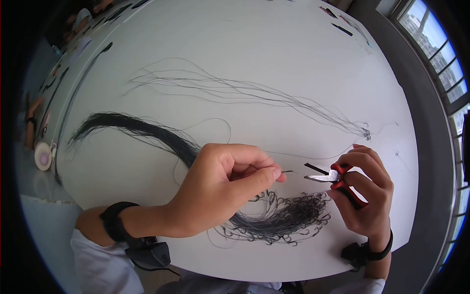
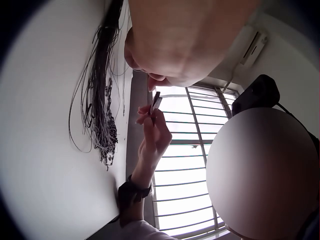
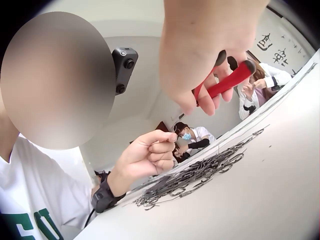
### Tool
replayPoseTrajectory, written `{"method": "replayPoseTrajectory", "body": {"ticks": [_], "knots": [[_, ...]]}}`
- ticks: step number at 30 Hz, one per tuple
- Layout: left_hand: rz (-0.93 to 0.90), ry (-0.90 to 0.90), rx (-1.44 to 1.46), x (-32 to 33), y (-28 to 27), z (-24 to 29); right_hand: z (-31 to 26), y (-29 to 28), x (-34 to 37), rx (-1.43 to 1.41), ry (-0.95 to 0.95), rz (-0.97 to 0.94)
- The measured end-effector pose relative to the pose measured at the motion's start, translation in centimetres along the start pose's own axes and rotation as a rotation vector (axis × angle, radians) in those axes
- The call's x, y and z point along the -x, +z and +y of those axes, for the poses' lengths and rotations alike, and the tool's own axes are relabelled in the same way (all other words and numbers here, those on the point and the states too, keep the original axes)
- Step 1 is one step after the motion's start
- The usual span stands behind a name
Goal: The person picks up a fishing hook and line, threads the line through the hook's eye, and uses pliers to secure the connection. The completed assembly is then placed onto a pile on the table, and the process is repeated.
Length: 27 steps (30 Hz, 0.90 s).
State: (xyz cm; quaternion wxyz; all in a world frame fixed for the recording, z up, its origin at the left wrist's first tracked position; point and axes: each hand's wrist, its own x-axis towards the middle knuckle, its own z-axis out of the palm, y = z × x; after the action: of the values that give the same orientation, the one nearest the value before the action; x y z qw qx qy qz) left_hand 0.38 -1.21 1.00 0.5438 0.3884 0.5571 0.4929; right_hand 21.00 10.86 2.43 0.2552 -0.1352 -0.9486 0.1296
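My left hand (image 1: 223, 183) pinches a thin dark piece, apparently a fish hook on line (image 1: 288, 171), between thumb and forefinger; only its tip shows beyond the fingers. Facing it, my right hand (image 1: 369, 186) holds red-handled pliers (image 1: 335, 176) with their jaws apart and pointing at the left fingertips. A small gap separates the pliers from the pinched piece. Red handles (image 3: 230, 84) show under the palm in the right wrist view. Beneath both hands lies a thick bundle of dark lines with hooks (image 1: 289, 218), partly hidden by the left hand and forearm.
A thinner bunch of lines (image 1: 235, 88) stretches across the white table (image 1: 274, 44), ending in a small cluster of hooks (image 1: 364, 132). A black pen-like tool (image 1: 341, 29) lies far right. At the left edge stands a pale round spool (image 1: 44, 156). Other people sit further off.
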Motion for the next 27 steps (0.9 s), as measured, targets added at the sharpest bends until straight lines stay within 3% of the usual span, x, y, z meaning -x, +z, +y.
{"method": "replayPoseTrajectory", "body": {"ticks": [8, 27], "knots": [[0.035, 0.123, -0.07, 0.08, 0.28, -0.2, -0.41, 0.48, 0.11, 0.061, -0.012, -0.001], [0.041, 0.133, -0.081, 0.05, 0.46, -0.39, -0.73, 0.43, -0.02, 0.118, -0.064, 0.016]]}}
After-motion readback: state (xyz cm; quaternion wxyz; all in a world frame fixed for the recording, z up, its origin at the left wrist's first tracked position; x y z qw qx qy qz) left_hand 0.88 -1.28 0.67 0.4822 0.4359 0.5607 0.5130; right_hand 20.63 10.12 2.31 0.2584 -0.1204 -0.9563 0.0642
